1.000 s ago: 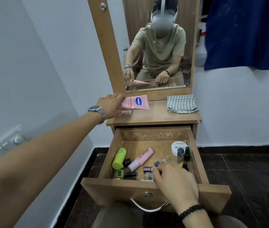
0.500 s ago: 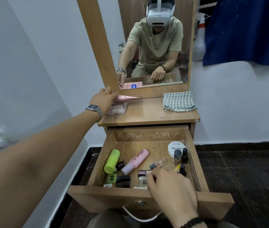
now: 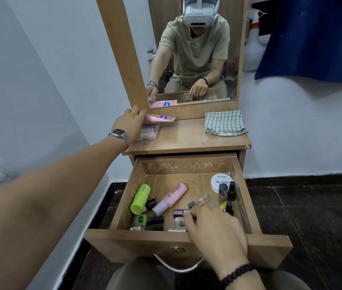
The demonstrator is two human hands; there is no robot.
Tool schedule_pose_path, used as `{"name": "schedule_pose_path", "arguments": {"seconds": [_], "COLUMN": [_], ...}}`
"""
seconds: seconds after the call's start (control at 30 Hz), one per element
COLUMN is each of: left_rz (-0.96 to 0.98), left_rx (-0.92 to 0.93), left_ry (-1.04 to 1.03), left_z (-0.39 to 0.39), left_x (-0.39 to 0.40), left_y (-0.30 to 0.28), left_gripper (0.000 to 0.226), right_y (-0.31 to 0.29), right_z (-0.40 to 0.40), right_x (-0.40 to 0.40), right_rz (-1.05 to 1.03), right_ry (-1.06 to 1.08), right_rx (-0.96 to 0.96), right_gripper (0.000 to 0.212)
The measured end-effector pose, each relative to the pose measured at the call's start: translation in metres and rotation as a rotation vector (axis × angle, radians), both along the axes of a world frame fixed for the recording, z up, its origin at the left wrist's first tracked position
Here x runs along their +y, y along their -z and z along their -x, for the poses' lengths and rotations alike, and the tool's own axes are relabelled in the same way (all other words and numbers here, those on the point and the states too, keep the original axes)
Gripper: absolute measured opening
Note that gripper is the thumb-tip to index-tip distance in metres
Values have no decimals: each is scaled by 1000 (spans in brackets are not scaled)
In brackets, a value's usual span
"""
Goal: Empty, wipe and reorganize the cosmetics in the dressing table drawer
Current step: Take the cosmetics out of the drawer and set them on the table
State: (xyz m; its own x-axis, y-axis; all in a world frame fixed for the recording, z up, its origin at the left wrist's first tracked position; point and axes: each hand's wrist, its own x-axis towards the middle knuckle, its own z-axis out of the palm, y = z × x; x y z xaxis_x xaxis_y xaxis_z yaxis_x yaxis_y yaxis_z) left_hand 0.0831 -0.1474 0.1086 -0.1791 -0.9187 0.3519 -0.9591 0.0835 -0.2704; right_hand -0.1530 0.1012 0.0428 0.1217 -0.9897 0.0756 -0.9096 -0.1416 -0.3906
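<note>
Left hand [image 3: 131, 123] reaches to the tabletop [image 3: 188, 139] at 10 o'clock, fingers curled round the end of a pink tube [image 3: 159, 118] w/ a blue logo; tube lies over a clear plastic case [image 3: 148, 132], tip pointing toward 3 o'clock, just under the mirror [image 3: 195, 51]; folded checked cloth [image 3: 224, 123] sits at 1 o'clock on the same tabletop, well apart from the tube. Drawer [image 3: 183, 240] is pulled open below; right hand [image 3: 216, 231] is inside it near the front, fingertips pinching a small pink-capped item [image 3: 179, 212], can't tell exactly what kind. Still in the drawer: lime green bottle [image 3: 140, 198] at 9 o'clock, pink bottle [image 3: 170, 198] lying tilted in the middle, white nail polish jar [image 3: 221, 182] at 2 o'clock w/ two dark small bottles [image 3: 227, 191] touching it, green nail polish [image 3: 140, 220] at the front left.
</note>
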Motion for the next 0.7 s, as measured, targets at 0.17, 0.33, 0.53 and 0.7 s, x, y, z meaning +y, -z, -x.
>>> {"name": "schedule_pose_path", "arguments": {"seconds": [0.17, 0.33, 0.53, 0.7], "left_rz": [28, -30, -73, -105], "left_rx": [4, -6, -4, 11], "left_ry": [30, 56, 57, 59], "left_z": [-1, -2, -3, -5], "left_x": [7, 19, 26, 21], "left_y": [-1, 1, 5, 7], "left_gripper": [27, 25, 31, 38], "right_y": [1, 2, 3, 3], "right_z": [1, 1, 0, 1], "right_x": [1, 2, 4, 3], "right_rz": [7, 22, 28, 24], "right_ry": [7, 8, 11, 14], "right_rx": [0, 11, 11, 12], "right_gripper": [40, 43, 43, 43]}}
